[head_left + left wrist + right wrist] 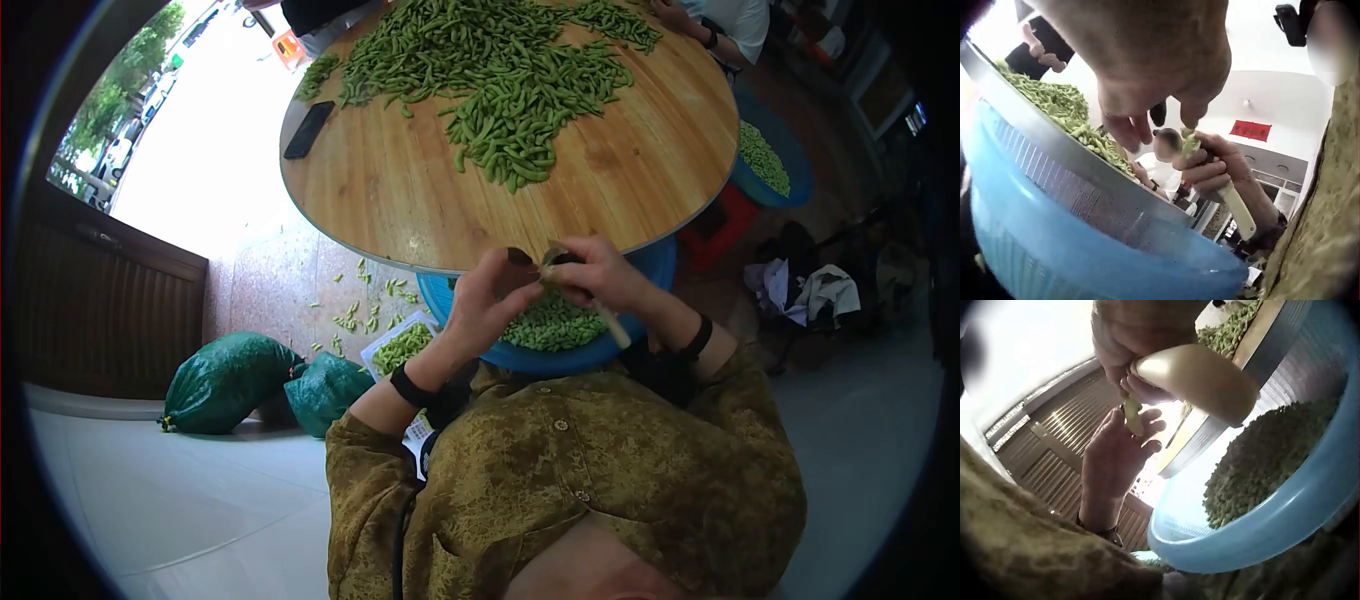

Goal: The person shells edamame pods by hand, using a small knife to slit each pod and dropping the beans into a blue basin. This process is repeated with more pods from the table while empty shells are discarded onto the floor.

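Both hands meet above the blue basin (440,297) at the near table edge. The left hand (492,295) pinches a green bean pod (1133,415) at its thumb and fingertip, its other fingers spread. A dark cover (519,256) sits on one left fingertip. In the right hand (600,272) is what looks like a small knife, its cream handle (1238,212) slanting down out of the fist and its blade end hidden by the fingers. The right fingertips are right at the pod. Shelled green beans (555,325) lie in the basin below.
A heap of green pods (510,100) covers much of the round wooden table (640,170), with a black phone (309,130) at its left. A white basket (375,352) of beans and green sacks (230,380) stand on the left floor. Other people sit across the table.
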Action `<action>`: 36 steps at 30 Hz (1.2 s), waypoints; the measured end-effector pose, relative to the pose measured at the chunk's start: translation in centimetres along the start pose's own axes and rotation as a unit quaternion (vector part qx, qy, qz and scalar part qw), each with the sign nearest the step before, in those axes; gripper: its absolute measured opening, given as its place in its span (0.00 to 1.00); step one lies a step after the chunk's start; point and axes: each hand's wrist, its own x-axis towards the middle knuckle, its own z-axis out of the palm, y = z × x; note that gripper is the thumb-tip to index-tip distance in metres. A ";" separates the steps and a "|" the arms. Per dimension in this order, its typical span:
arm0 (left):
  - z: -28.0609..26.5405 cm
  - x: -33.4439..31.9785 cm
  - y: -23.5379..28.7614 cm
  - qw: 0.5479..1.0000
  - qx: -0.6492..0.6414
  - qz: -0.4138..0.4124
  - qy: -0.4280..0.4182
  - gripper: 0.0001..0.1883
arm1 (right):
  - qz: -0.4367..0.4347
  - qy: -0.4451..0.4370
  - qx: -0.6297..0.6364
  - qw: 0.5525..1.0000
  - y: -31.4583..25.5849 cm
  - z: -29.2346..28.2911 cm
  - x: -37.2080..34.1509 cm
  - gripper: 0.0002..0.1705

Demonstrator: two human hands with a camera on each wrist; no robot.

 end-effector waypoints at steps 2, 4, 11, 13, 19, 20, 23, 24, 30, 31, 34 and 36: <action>-0.2 -0.6 -0.8 0.999 -0.052 0.006 -0.006 0.10 | -0.010 -0.009 0.024 1.000 -0.2 1.6 0.5 0.08; -2.9 -1.2 0.9 0.996 0.072 0.043 -0.005 0.09 | -0.016 -0.023 0.054 0.998 -0.1 1.9 1.0 0.08; -12.4 2.7 -0.8 0.799 0.581 -0.020 -0.152 0.07 | 0.032 0.027 0.124 0.991 1.7 -0.3 1.0 0.14; -11.9 7.2 -2.6 0.827 0.532 0.158 -0.095 0.08 | 0.040 0.033 0.146 0.988 1.8 0.2 1.1 0.11; -9.5 18.5 -10.8 0.805 0.528 0.245 -0.117 0.08 | 0.027 0.008 0.137 0.990 1.4 -0.2 0.2 0.12; -9.3 19.2 -12.1 0.819 0.522 0.209 -0.111 0.07 | 0.026 -0.004 0.132 0.991 1.5 -0.3 0.0 0.12; -9.5 19.7 -12.5 0.848 0.501 0.156 -0.076 0.07 | 0.036 0.017 0.152 0.988 1.5 -0.6 -0.3 0.12; -9.5 19.5 -12.3 0.864 0.478 0.144 -0.058 0.06 | 0.035 0.018 0.153 0.987 1.6 -0.7 -0.4 0.13; -7.1 13.6 -10.2 0.936 0.338 0.091 0.044 0.05 | 0.004 0.029 0.175 0.984 0.9 -0.4 0.1 0.18; -6.2 11.9 -8.9 0.938 0.333 0.088 0.032 0.05 | -0.002 0.029 0.181 0.983 0.9 -0.3 0.0 0.20; -3.6 7.6 -3.4 0.987 -0.121 -0.101 -0.041 0.06 | -0.031 0.020 0.245 0.969 0.0 0.1 -0.3 0.17; -2.6 5.7 -2.0 0.955 -0.239 -0.162 -0.061 0.06 | -0.027 0.014 0.234 0.972 0.3 0.0 -0.3 0.15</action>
